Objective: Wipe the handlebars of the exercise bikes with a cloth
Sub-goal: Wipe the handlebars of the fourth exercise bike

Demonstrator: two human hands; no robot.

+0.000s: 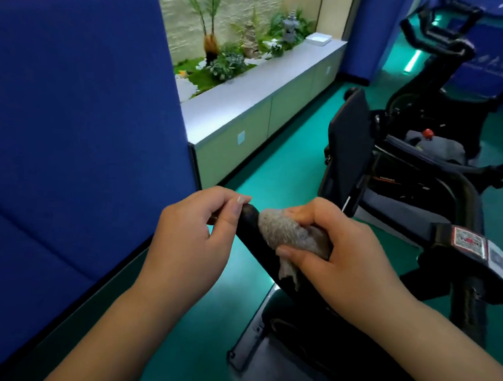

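Observation:
A black padded handlebar [250, 223] of the near exercise bike runs from the centre down to the right. My left hand [195, 240] pinches its free end between thumb and fingers. My right hand [337, 253] grips a grey-brown cloth [286, 233] wrapped around the bar just below that end. The bike's stem with a red-and-white sticker [469, 242] sits to the right. A second exercise bike [444, 43] stands at the far right with its black handlebars raised.
A tall blue padded panel [73, 122] fills the left side close to my left arm. A grey low cabinet [263, 103] with a planter of green plants [231, 61] runs behind it. The floor [290, 151] is green. The near bike's black screen [349, 143] stands ahead.

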